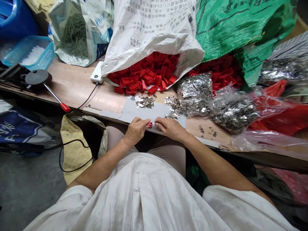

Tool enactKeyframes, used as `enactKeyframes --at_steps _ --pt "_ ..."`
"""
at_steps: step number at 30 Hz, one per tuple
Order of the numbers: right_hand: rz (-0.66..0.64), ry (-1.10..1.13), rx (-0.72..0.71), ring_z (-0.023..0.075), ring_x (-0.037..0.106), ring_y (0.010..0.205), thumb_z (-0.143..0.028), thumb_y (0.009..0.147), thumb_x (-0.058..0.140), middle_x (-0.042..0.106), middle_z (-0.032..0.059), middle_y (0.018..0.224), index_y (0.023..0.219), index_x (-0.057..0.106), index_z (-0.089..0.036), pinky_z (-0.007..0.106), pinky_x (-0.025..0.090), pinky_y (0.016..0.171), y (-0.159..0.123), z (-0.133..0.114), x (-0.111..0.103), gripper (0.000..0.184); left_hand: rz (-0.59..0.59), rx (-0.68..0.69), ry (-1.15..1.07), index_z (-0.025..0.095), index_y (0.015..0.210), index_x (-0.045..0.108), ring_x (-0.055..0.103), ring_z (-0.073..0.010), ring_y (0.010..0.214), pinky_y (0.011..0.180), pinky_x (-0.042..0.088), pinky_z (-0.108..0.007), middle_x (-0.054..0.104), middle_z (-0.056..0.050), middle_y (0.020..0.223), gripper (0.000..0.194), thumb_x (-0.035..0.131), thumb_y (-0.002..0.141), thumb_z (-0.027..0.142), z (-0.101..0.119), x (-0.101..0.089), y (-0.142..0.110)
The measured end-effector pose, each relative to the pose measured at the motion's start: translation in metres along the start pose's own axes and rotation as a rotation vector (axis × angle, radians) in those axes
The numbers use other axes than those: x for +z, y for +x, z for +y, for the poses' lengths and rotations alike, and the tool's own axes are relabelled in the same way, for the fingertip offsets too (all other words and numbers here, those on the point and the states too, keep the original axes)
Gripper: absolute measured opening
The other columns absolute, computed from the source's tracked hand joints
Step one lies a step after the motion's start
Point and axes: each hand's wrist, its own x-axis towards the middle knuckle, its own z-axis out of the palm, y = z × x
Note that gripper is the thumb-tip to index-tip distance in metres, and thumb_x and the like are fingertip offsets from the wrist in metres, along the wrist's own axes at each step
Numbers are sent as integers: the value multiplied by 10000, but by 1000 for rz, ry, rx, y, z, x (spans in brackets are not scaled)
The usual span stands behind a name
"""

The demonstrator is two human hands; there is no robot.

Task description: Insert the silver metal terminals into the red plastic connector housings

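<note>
My left hand (136, 130) is closed on a small red plastic part (150, 124) at the table's front edge. Close beside it, on the right, my right hand (171, 129) is pinched shut with its fingertips facing the red part. What those fingertips hold, if anything, is too small to make out. Just beyond my hands, little piles of thin shiny metal pieces (145, 102) lie on a grey sheet (158, 110). Behind them a white woven sack (154, 19) spills many similar red plastic parts (144, 75).
Clear bags of metal pieces (194, 94) and a green sack (240, 25) stand right. Leftward are a white power bank (97, 73) with a cable, a black hand-lever tool (38, 78) and a blue basket (30, 51). An open yellowish sack (74, 146) stands below the table edge.
</note>
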Motion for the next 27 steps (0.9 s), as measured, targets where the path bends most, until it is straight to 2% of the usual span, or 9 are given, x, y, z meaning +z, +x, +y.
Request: enactKeyframes --at_steps 6,12,17,22,27 --pt "-29 -147 3 190 625 756 -327 970 387 721 35 915 1017 616 -273 266 313 612 -3 -4 4 241 -12 7 -5 163 1178 600 583 -176 831 808 503 -328 726 -52 921 274 480 957 273 -3 -2 2" --pt "13 -206 -11 180 631 735 -293 981 364 723 37 886 1013 605 -260 271 281 588 -5 -5 11 245 21 65 -41 172 1157 594 588 -156 795 834 492 -325 725 -33 918 238 497 950 239 -7 2 0" --pt "-11 -262 -4 182 623 728 -275 986 338 723 50 860 1014 604 -255 274 261 573 -5 -7 12 268 18 43 -40 173 1142 601 593 -167 824 831 492 -333 728 -41 943 234 492 951 255 -6 3 0" --pt "-32 -132 1 184 604 713 -337 976 369 712 29 866 1018 605 -280 263 288 596 -5 2 9 246 3 27 -37 187 1103 627 582 -163 821 826 489 -327 728 -41 944 225 470 959 262 -6 3 0" --pt "11 24 25 177 563 677 -367 971 350 665 11 781 996 595 -268 258 330 627 -6 9 9 265 -52 56 51 260 1108 664 558 -174 910 837 451 -344 713 -33 1031 295 425 953 185 -8 4 -5"
